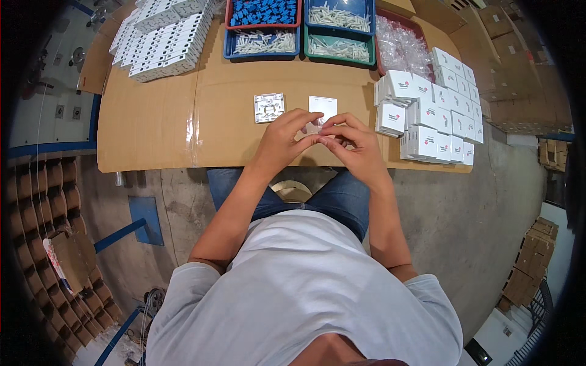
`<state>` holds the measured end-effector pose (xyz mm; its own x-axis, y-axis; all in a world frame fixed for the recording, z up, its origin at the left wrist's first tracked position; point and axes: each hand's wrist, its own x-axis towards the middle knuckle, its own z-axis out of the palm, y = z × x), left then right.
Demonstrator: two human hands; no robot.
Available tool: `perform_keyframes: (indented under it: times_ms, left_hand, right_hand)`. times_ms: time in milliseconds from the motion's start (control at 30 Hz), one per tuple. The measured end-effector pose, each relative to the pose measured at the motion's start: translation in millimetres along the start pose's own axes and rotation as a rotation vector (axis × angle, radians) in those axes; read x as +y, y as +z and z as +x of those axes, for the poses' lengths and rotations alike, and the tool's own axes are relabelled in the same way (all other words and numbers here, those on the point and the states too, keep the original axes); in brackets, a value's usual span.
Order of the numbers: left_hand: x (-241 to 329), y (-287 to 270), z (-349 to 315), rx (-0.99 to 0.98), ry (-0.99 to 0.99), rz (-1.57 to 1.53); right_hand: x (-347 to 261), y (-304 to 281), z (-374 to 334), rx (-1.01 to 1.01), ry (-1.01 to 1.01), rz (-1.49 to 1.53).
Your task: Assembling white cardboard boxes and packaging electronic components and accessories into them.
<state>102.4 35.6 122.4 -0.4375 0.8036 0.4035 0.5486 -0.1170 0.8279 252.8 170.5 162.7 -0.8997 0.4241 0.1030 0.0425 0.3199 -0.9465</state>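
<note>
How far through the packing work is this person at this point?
Done: stacked white boxes at the right. In hand: left hand and right hand pinch a small clear item, too small to identify. Left: two white plates lie loose; trays of parts and unpacked white pieces remain.

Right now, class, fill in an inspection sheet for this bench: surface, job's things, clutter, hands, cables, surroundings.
Surface: cardboard-covered table, taped at the seams.
Job's things: a small clear item, too small to identify, pinched between both hands; a white square base plate and a white cover plate lie just beyond them.
Clutter: rows of white plates far left; blue tray of blue parts; trays of white pieces; stacked white boxes at right.
Hands: left hand and right hand meet, fingers closed on the clear item.
Cables: nothing seen.
Surroundings: concrete floor; cardboard cartons far right.
</note>
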Motion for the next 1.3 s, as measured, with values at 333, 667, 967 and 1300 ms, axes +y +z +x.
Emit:
perform_keyframes:
  times_ms: [333, 667, 967, 1300]
  left_hand:
    - [-8.5, -2.8, -10.6, -0.154, -0.197, -0.015]
    - [-9.9, 1.9, -9.3, 0.012, 0.066, 0.231]
    - [-45.4, 30.1, -27.8, 0.077, -0.368, -0.238]
    - [-100.6, 59.8, -66.5, 0.048, -0.178, 0.159]
  right_hand:
    - [2.5, -7.9, -1.9, -0.058, 0.095, -0.06]
    - [1.7, 4.5, 3.8, -0.04, 0.032, -0.197]
    - [9.0, 2.6, 12.9, 0.085, -0.031, -0.149]
    - [97.0, -45.5, 84.6, 0.22, 0.135, -0.278]
